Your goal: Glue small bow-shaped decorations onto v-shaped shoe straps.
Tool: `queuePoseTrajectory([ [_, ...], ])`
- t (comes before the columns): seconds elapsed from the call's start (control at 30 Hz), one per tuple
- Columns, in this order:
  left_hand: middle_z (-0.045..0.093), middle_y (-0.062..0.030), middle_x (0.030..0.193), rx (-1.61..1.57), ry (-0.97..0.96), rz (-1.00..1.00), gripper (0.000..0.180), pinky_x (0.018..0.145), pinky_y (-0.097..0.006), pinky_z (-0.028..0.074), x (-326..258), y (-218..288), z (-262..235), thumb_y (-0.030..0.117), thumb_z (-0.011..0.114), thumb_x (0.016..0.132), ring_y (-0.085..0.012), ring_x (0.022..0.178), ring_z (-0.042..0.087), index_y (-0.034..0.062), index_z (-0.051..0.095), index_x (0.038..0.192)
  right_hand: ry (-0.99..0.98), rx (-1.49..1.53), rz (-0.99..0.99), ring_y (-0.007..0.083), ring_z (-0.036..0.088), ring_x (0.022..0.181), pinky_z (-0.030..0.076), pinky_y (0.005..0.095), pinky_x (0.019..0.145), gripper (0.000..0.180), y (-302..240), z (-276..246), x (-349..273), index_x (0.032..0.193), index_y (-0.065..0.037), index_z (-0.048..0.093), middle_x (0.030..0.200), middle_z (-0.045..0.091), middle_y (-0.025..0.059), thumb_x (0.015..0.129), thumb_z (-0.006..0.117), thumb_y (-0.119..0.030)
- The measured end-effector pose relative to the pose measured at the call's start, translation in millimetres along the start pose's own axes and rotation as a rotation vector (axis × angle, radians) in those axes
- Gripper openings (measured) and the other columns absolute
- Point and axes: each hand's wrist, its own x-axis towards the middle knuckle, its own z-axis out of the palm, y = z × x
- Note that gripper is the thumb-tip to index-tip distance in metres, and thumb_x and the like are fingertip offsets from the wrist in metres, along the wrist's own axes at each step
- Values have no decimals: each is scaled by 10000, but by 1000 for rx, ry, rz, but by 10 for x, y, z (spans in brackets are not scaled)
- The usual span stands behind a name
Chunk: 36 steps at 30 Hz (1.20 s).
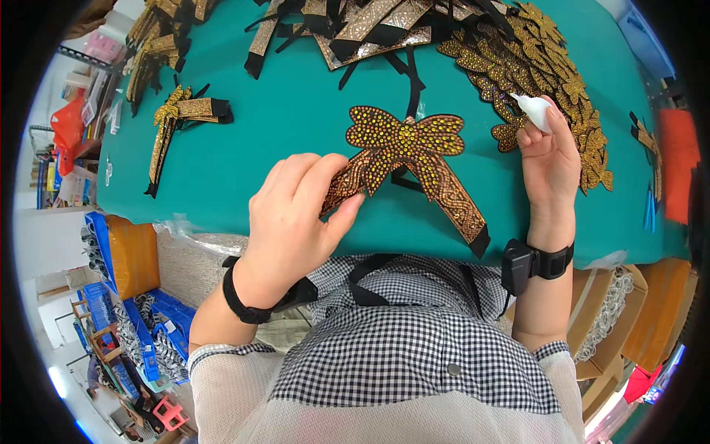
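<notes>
My left hand [292, 211] pinches the left leg of a V-shaped brown patterned strap [452, 200] with black ends. On top of the strap's joint sits a bow-shaped ornament [405, 139] covered in gold studs. A thin black strip runs up behind it. My right hand [549, 163] is raised to the right, its fingers wrapped round a small white squeeze bottle [535, 113] with a pointed nozzle aimed up and left. Beyond that bottle lies a heap of similar gold-studded ornaments [551, 63].
Loose patterned straps [370, 26] are piled at the far side of the green table [281, 111]. One bow-topped strap [174, 111] lies at the left, and another strap [648, 140] at the right edge. Blue bins [159, 333] and cardboard boxes [658, 318] flank me below table level.
</notes>
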Motion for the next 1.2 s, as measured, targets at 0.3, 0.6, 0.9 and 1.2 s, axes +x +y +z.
queuePoseTrajectory([
  [0.3,536,-127,954,-15,-254,-111,515,690,-323,464,102,-18,47,190,751,589,-268,814,540,14,544,1027,-13,-35,17,83,431,626,380,239,594,289,10,-14,6,1043,20,481,803,514,31,813,550,-142],
  [0.6,489,-182,1092,-60,-294,137,567,827,-371,422,290,173,359,214,706,637,-308,955,504,-71,486,1075,4,-62,36,82,432,633,384,240,602,308,14,-7,-8,1054,26,474,826,521,39,813,548,-152],
  [0.9,497,-200,1113,-28,-325,147,612,863,-379,416,243,154,437,243,710,598,-325,1011,491,-86,508,1073,8,-91,56,80,444,637,384,234,595,321,1,26,-49,1079,29,455,835,528,51,823,530,-148],
  [1.2,485,-215,1126,-78,-418,107,701,904,-393,391,292,119,400,329,718,572,-330,1044,473,-99,497,1082,56,-68,60,77,415,599,358,228,563,316,9,113,-59,1123,30,440,811,536,54,860,498,-135],
])
